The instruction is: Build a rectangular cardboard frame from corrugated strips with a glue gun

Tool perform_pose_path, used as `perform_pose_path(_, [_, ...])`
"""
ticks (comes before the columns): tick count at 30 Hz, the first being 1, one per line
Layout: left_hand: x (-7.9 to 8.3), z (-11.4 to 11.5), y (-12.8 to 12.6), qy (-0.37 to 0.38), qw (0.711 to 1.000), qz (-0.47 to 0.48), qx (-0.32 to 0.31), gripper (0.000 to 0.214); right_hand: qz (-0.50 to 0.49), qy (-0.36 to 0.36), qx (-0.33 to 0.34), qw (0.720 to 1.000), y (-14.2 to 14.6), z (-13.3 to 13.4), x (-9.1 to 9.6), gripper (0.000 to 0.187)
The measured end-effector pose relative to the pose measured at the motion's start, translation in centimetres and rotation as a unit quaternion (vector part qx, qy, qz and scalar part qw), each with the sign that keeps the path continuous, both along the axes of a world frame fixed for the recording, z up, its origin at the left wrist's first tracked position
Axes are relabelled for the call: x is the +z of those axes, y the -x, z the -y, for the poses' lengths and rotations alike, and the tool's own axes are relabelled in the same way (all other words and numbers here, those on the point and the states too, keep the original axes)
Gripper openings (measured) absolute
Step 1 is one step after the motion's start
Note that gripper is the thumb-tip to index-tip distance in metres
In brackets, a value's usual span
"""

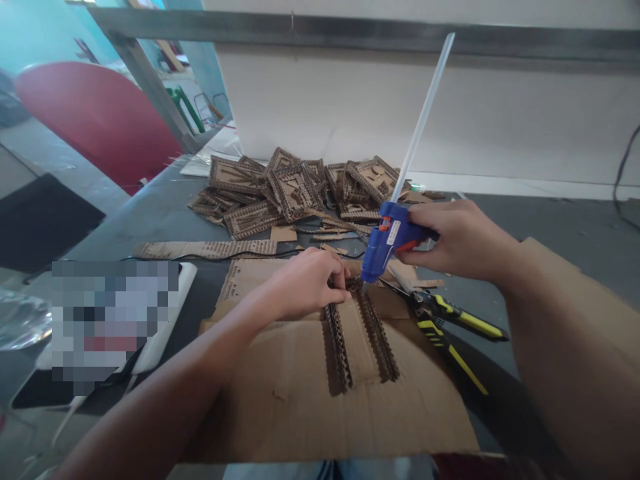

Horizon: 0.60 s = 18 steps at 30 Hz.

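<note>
My right hand [457, 237] is wrapped round the handle of a blue hot glue gun [383, 250]. A long clear glue stick sticks up out of its back, and the nozzle points down at the far end of a cardboard frame [360, 340]. This frame has raised corrugated strips along both long sides and lies on a large cardboard sheet [280, 393]. With its fingers closed, my left hand [320, 277] grips the frame's far left corner; the fingertips are partly hidden. Yellow-and-black pliers [445, 320] lie with handles spread, right of the frame.
Several finished-looking cardboard frames [295, 190] are heaped at the back of the grey table [560, 233]. Behind my left hand lies a corrugated strip [205, 249], with a black cable running past it. Cardboard scraps surround the heap. A red chair [95, 120] stands at far left.
</note>
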<state>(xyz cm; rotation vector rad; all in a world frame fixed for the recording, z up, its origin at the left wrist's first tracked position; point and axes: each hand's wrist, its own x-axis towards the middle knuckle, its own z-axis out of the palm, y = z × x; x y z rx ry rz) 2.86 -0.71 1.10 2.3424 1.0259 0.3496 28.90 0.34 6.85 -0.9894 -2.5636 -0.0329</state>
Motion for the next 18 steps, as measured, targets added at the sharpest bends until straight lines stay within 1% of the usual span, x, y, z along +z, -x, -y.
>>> perform_pose_path(3, [-0.16,0.04,-0.12,0.003,1.000,-0.010,0.023,0.013,0.005,0.008,-0.013,1.000,0.06,-0.02,-0.07,0.025])
perform_pose_path(5, [-0.20,0.10,-0.21,0.017,0.999,-0.004,0.040,0.012,0.012,0.012,-0.023,1.000,0.09,-0.04,-0.11,0.023])
perform_pose_path(13, [-0.31,0.09,-0.56,0.081,0.990,0.025,0.112,0.010,0.010,0.013,-0.024,1.000,-0.04,-0.09,-0.05,0.024])
perform_pose_path(15, [-0.35,0.06,-0.62,0.086,0.989,0.037,0.114,0.009,0.006,0.009,-0.022,1.000,-0.13,-0.13,-0.06,0.025])
perform_pose_path(18, [-0.38,0.04,-0.65,0.072,0.992,0.055,0.088,0.009,0.011,0.013,-0.025,1.000,-0.14,-0.10,0.02,0.024])
